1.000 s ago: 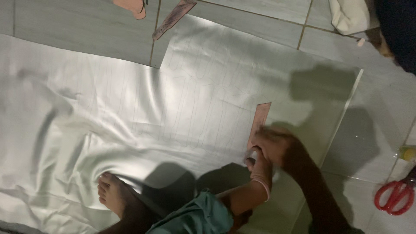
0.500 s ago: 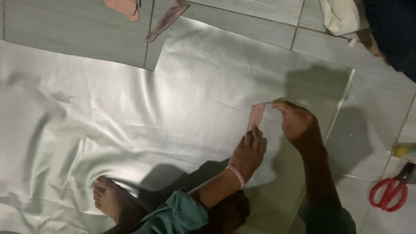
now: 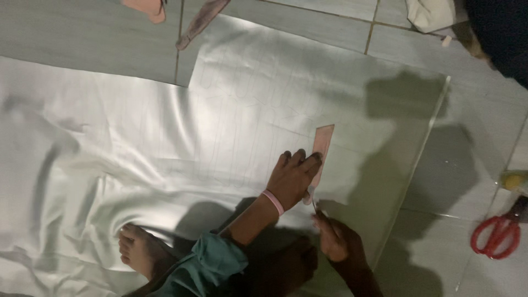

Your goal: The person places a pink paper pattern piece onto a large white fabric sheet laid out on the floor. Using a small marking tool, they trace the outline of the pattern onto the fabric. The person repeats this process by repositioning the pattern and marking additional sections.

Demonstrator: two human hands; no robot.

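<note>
Left hand (image 3: 292, 179) pins pink template (image 3: 320, 147) (right hand (image 3: 335, 237) marking) on white cloth (image 3: 165, 137).

Glossy satin cloth (image 3: 137, 143), matt card template (image 3: 322, 146), smooth floor tiles (image 3: 82, 38)

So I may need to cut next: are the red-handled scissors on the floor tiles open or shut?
Cannot tell: the red-handled scissors lie at the right edge, loops side by side, but the blades are too dark to read.

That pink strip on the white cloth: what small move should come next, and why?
Probably draw the marker in the right hand up along the strip's right edge. The left hand presses the pink strip flat on the white cloth, the marker's tip sits at the strip's lower end, and faint traced outlines already cover the cloth beside it.
</note>
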